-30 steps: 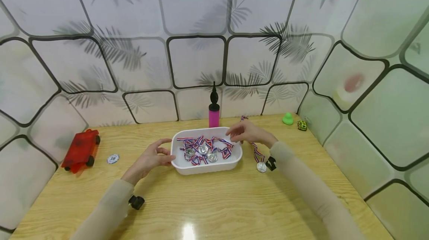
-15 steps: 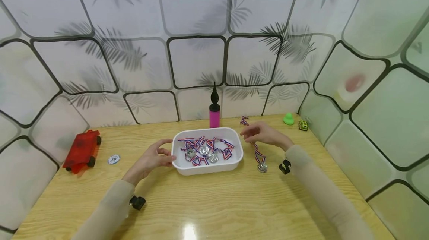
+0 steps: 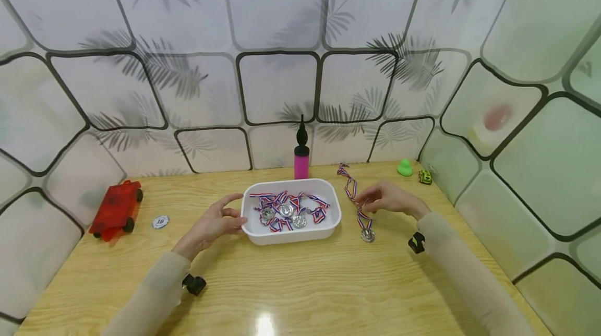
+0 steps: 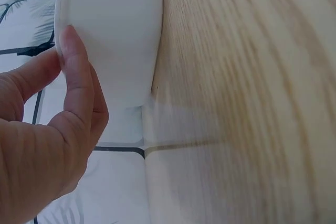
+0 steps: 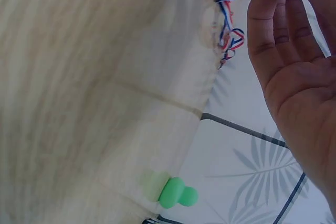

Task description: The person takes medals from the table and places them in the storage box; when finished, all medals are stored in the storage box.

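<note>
A white tray [image 3: 324, 231] holds several silver medals [image 3: 286, 211] on red, white and blue ribbons. At its left end my left hand [image 3: 216, 224] grips the rim; thumb and fingers meet the tray wall [image 4: 113, 40] in the left wrist view. Right of the tray, another medal [image 3: 368, 235] lies on the table, its twisted ribbon [image 3: 350, 188] running back toward the wall. Over this ribbon is my right hand [image 3: 387, 199], fingers loosely bent and fingertips overlapping it. In the right wrist view the hand [image 5: 299, 72] stands beside the ribbon [image 5: 227, 19], palm showing, nothing in it.
A pink and black hand pump [image 3: 301, 164] stands behind the tray. On the left lie a red toy car [image 3: 117, 208] and a round chip [image 3: 160, 222]. A green duck-like toy [image 3: 405, 167] and small yellow-green car [image 3: 424, 177] sit back right. Patterned curtain walls surround the table.
My right hand has moved from the tray's right rim out to the right and slightly nearer, uncovering more ribbon. The left hand and tray have stayed in place.
</note>
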Motion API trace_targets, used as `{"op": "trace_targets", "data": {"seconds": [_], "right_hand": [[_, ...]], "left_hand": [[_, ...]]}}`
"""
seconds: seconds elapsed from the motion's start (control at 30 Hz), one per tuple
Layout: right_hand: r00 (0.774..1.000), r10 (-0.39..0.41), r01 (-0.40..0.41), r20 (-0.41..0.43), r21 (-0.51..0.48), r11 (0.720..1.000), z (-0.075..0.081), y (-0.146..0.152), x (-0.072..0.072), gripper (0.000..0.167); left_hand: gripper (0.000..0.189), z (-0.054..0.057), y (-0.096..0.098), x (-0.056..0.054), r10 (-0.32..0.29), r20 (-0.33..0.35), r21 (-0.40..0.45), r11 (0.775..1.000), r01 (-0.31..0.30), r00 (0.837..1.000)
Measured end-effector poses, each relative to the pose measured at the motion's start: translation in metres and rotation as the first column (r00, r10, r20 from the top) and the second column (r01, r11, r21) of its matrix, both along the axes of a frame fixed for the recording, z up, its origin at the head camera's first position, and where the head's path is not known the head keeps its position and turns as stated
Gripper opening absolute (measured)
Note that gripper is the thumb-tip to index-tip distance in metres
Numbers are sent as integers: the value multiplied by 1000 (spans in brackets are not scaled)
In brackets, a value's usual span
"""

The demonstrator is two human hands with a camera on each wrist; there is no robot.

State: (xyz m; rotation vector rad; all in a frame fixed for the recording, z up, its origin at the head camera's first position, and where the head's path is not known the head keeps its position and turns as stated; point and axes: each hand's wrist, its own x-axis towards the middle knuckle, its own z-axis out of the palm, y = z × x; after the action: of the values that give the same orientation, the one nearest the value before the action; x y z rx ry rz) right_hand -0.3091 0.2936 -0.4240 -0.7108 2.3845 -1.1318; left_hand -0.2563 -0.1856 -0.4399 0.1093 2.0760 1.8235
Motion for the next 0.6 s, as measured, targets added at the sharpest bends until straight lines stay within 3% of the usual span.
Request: {"op": "trace_targets", "data": {"seconds": [0.3, 0.6], "right_hand": [[998, 34, -36, 51, 37, 999, -12, 9, 9, 30], [991, 131, -131, 8, 66, 989, -16, 11, 16, 29]], "left_hand": [[76, 0, 0, 2, 21, 29, 22, 1000, -21, 999], [76, 3, 1, 2, 20, 41, 24, 999, -21, 999]]}}
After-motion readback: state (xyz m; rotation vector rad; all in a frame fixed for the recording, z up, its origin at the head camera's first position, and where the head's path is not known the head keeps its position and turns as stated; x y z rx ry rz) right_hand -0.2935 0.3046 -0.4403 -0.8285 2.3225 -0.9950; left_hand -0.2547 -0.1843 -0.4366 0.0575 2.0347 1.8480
